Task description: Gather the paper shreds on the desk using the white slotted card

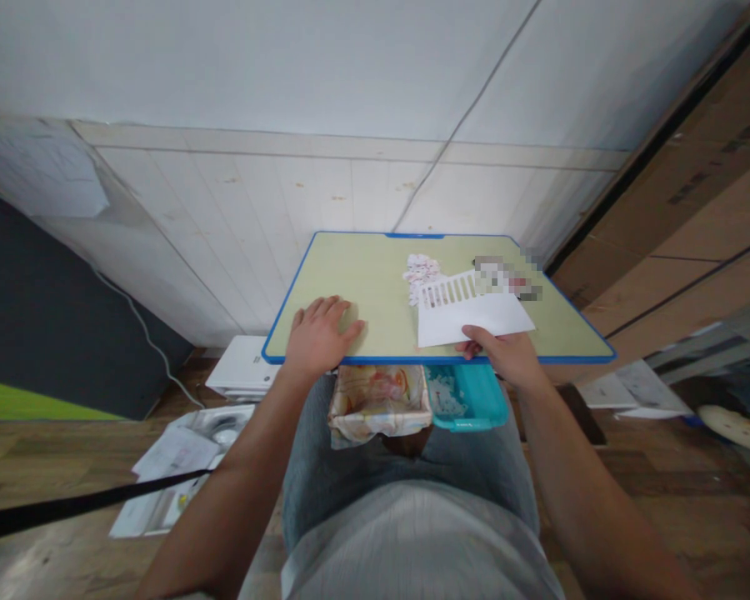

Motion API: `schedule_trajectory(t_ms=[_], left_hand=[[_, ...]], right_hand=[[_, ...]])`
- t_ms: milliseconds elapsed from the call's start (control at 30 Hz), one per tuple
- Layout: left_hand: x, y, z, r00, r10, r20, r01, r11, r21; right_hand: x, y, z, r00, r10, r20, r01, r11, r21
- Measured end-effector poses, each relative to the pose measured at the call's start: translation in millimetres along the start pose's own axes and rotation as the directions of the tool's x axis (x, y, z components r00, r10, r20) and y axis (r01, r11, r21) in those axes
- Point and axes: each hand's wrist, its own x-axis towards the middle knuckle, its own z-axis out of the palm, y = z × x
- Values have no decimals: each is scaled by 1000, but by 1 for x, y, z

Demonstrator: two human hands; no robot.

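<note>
My right hand pinches the near edge of a white sheet, thumb on top and fingers beneath. A row of narrow slots or dark bars runs along the sheet's far side; I cannot tell which. Resting flat with fingers spread, my left hand lies on the left part of the pale yellow table with a blue rim and holds nothing. Behind the sheet is a small heap of white pieces with pinkish marks. Some items at the right are blurred out.
Below the table's front edge, a cloth-lined basket and a turquoise bin with white bits inside sit at my lap. A white wall stands behind. Large cardboard boxes rise at the right, and papers lie low at the left.
</note>
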Motion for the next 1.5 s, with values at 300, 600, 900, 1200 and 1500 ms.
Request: schedule_trajectory(t_ms=[300, 600, 900, 1200, 1500], left_hand=[[0, -1, 1, 1000, 2, -8, -2, 1000, -2], [-1, -1, 2, 1000, -4, -15, 4, 1000, 2], [0, 1, -1, 1000, -8, 5, 8, 1000, -3], [0, -1, 0, 1000, -2, 14, 1, 1000, 16], [0, -2, 3, 1000, 1, -17, -1, 1000, 6]], right_hand=[[1, -4, -4, 1000, 5, 17, -6, 998, 58], [0, 2, -5, 1000, -10, 0, 10, 997, 78], [31, 16, -11, 949, -32, -314, 75, 989, 127], [27, 19, -9, 928, -51, -370, 84, 994, 74], [18, 11, -11, 961, -69, -268, 79, 997, 26]])
